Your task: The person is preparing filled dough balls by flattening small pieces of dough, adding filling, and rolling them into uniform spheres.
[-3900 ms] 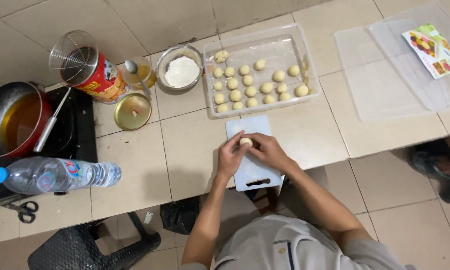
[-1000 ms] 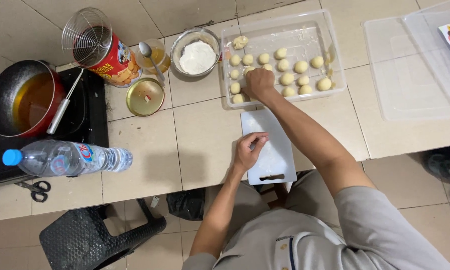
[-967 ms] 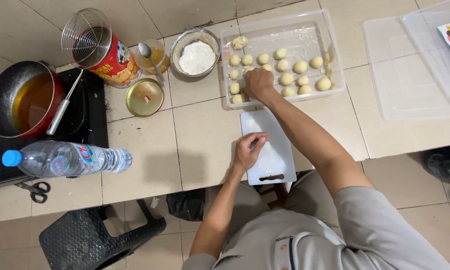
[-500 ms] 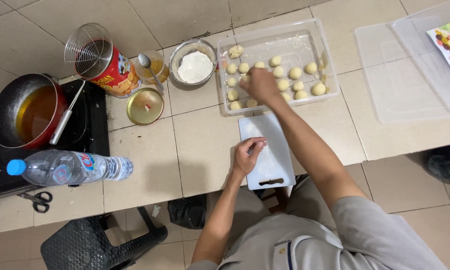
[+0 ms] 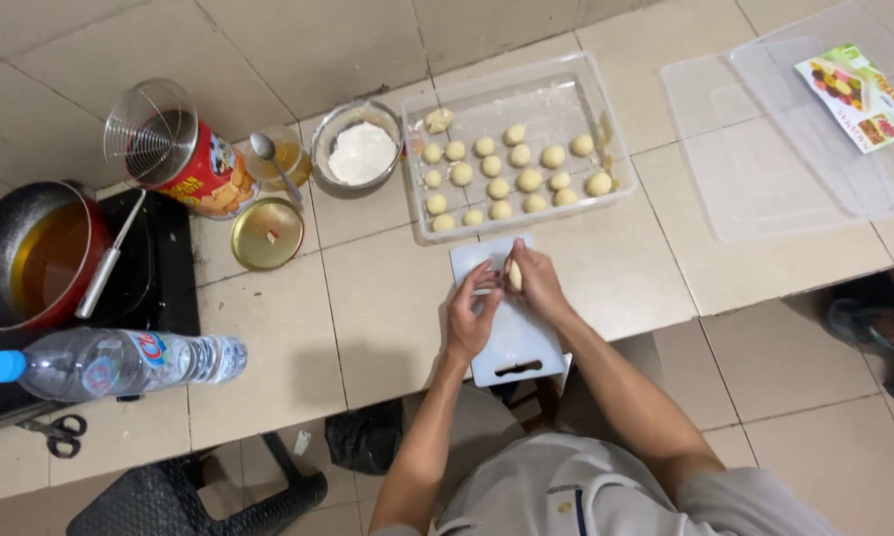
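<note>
Head view, hands: the left hand [image 5: 470,316] and right hand [image 5: 536,281] meet over the white cutting board [image 5: 511,342], which lies at the near table edge.
Grip: the right hand's fingers are curled shut around a pale dough piece [image 5: 514,275]; the left hand's fingertips [image 5: 489,279] touch that same piece from the left side, fingers loosely bent, not clamped on it as far as the view shows.
Dough piece: held just above the far end of the board, between the two hands.
Beyond the grip: a clear plastic tray [image 5: 576,91] sits just past the board, holding rows of small dough balls [image 5: 500,188] and one rougher lump [image 5: 437,120] at its far left corner.
Left of the tray: a metal bowl of white flour [image 5: 362,153], then a small glass with a spoon [image 5: 277,162], a round golden lid [image 5: 266,233] and a red can [image 5: 199,171] with a wire strainer [image 5: 151,126] on top.
Far left of the grip: a red pan of oil [image 5: 32,253] on a black cooktop [image 5: 165,288], a water bottle [image 5: 120,361] lying on its side, and scissors [image 5: 58,434].
Right of the grip: clear plastic lids [image 5: 765,169] with a printed card [image 5: 859,94], well apart from the hands.
</note>
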